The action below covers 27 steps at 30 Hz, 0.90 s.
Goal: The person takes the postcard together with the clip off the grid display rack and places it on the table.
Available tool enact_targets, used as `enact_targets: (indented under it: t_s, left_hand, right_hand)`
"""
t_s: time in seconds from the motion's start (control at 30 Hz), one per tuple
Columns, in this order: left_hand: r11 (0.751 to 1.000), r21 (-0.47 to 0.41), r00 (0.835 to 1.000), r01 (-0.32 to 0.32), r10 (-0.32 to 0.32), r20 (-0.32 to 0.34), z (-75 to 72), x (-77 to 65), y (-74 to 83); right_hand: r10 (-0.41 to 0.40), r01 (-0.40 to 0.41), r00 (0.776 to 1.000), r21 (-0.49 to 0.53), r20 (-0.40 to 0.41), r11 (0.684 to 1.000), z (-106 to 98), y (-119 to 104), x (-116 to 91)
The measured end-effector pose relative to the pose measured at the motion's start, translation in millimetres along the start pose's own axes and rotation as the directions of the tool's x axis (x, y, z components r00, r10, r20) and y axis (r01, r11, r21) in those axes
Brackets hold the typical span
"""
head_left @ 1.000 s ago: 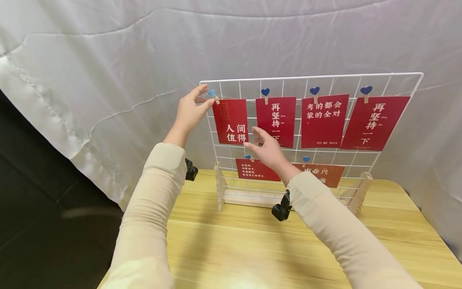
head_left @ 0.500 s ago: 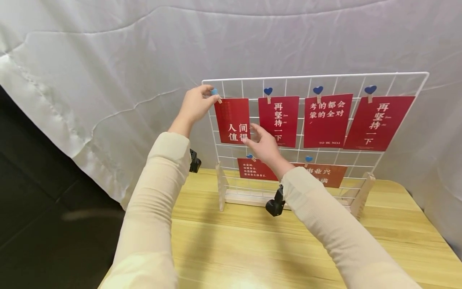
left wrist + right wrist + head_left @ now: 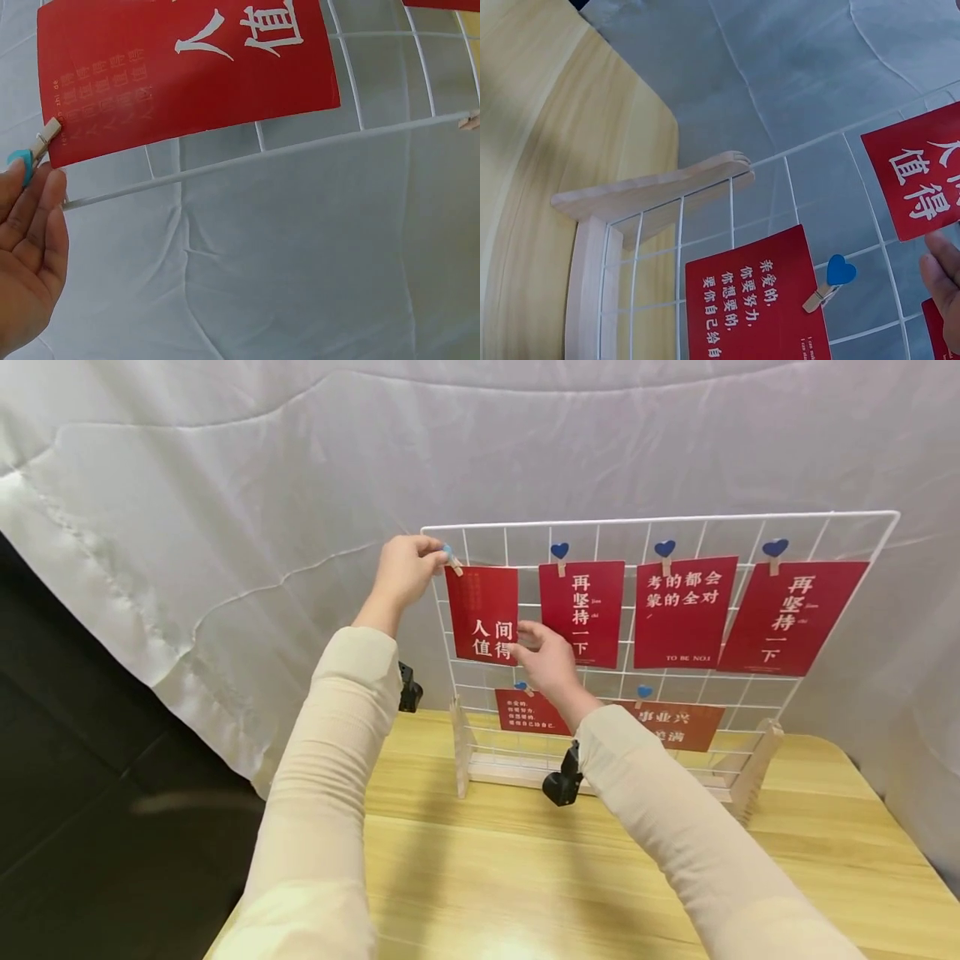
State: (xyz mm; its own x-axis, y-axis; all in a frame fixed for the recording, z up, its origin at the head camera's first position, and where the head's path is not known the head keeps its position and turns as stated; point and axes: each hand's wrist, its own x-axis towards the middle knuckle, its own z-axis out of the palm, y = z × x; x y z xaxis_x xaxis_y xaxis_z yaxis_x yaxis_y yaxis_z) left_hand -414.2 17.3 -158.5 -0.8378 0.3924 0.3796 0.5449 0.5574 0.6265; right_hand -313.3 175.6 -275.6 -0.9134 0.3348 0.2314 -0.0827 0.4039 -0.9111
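In the head view, my left hand [image 3: 407,570] pinches a wooden clothespin with a light blue heart [image 3: 448,553] at the upper left of a white wire grid. That clothespin sits at the top left corner of a red card [image 3: 480,597] with white characters. My right hand [image 3: 550,667] is at this card's lower right edge, its thumb over the front edge and its fingers beside or behind it. The left wrist view shows the left fingers on the blue heart [image 3: 27,163] and the clip's wooden end on the card. Only the right fingertips [image 3: 937,259] show in the right wrist view.
More red cards [image 3: 684,618] hang from dark blue heart clothespins [image 3: 665,549] along the top row. Two lower cards, one of them orange-red [image 3: 693,727], hang beneath. Wooden feet [image 3: 756,760] carry the grid [image 3: 660,518] on a wooden table [image 3: 480,877], before a pale curtain [image 3: 262,510].
My left hand has closed from a loose reach onto the blue heart clothespin. My right hand has come slightly nearer the card's edge, and the card's lower right side sits a little lower.
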Motion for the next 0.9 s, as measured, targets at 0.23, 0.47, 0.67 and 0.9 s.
enact_targets:
  t_s: [0.23,0.47,0.67,0.9]
  left_hand:
    - [0.982,-0.177,0.996,0.069,-0.077,-0.036,3.5,0.2,-4.0]
    - [0.924,-0.378,0.987,0.065,-0.115,-0.109,10.9,0.6,-4.6]
    - [0.937,-0.340,0.981,0.076,-0.132,-0.145,12.5,-0.5,-5.0]
    - [0.971,-0.232,0.979,0.052,-0.096,-0.182,13.9,-0.2,-4.4]
  right_hand:
    - [-0.020,0.025,0.996,0.048,-0.090,0.999,6,-1,1]
    - [-0.025,0.033,0.992,0.064,-0.125,0.997,11,-3,3]
    - [-0.007,0.018,0.993,0.099,-0.119,0.995,14,-4,2]
    - [0.003,0.011,0.993,0.124,-0.116,0.992,12,-3,2]
